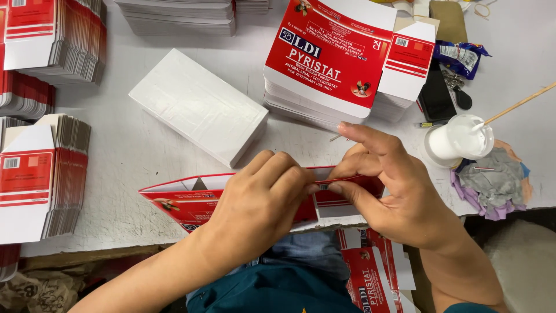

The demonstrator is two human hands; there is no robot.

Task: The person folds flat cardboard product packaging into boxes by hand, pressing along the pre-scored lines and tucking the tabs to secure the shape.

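A flat red and white carton blank [191,200] lies at the near edge of the white table [145,150], under both hands. The left hand [255,206] presses down on it with fingers together, curled over a fold; the right hand [388,191] pinches the red flap edge between thumb and fingers. The thin card looks light, springy and easily creased, best held along its folds. Stacks of blanks [333,64] sit far behind

Bright, even overhead light; soft shadows, sharp focus throughout.
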